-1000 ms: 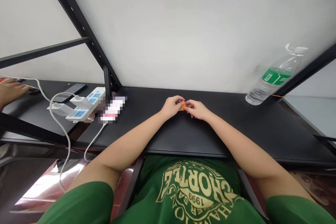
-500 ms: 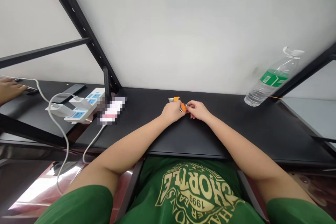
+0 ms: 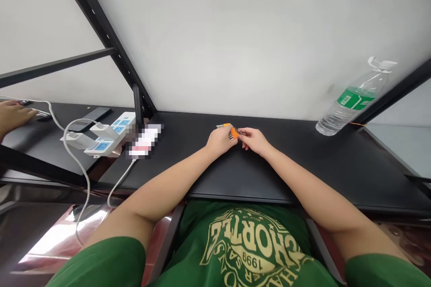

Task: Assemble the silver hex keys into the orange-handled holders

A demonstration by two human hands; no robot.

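Note:
Over the middle of the black tabletop, my left hand (image 3: 221, 140) is closed around what looks like a hex key set (image 3: 235, 133), an orange holder with several thin metal rods. More orange and rod ends stick out behind that hand, on its far side. My right hand (image 3: 253, 138) meets it from the right, thumb and fingers pinched on a small dark metal end at the holder's right side. My fingers partly cover the set, so its full shape is hidden.
A water bottle (image 3: 350, 101) with a green label stands back right. To the left lie a charging phone (image 3: 144, 141), a white power strip (image 3: 109, 134) with plugs, and a dark phone (image 3: 90, 119). Another person's hand (image 3: 15, 116) rests far left, beyond a black frame post (image 3: 101, 27).
My hands stay nearly in place. The orange holder has turned slightly between them, and my right fingers have shifted a little closer to it. The view has moved slightly.

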